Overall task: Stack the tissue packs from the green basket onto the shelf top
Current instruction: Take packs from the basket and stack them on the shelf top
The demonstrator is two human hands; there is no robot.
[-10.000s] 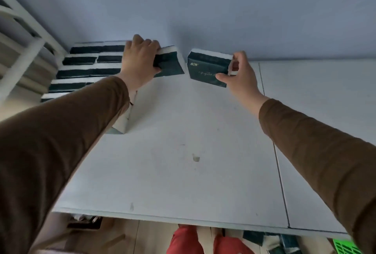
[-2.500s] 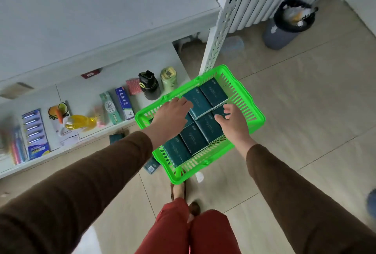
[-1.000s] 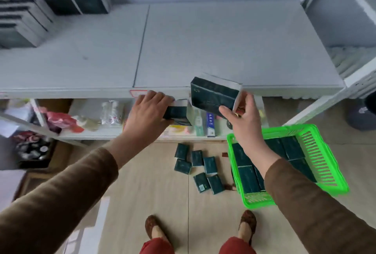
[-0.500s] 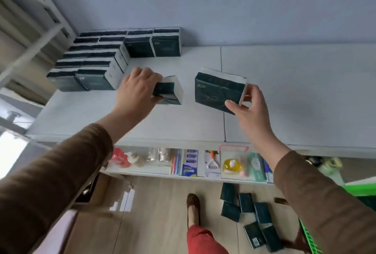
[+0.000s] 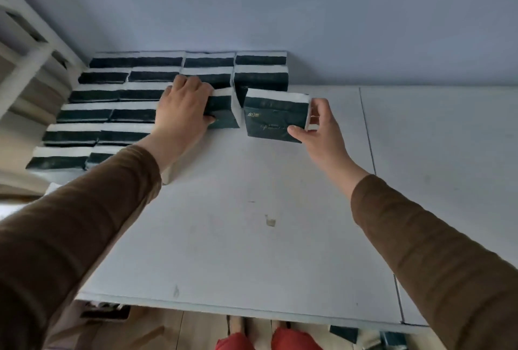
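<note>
Several dark green tissue packs with white edges stand in stepped rows (image 5: 117, 114) at the back left of the white shelf top (image 5: 252, 209), against the wall. My left hand (image 5: 182, 111) grips one pack (image 5: 222, 110) right beside the rows, just in front of the rightmost stacked pack (image 5: 260, 80). My right hand (image 5: 319, 128) pinches a second pack (image 5: 276, 119) by its right end, held a little to the right of the first. The green basket is out of view.
A white slatted frame (image 5: 30, 49) rises at the far left. The blue-grey wall (image 5: 308, 13) backs the shelf. A seam (image 5: 367, 131) splits the shelf top. Below the front edge I see red trouser legs (image 5: 269, 342) and loose packs on the floor (image 5: 344, 334).
Both hands have carried their packs up from the basket and forward over the shelf top; since half a second ago they moved closer to the stacked rows, the left pack now against them.
</note>
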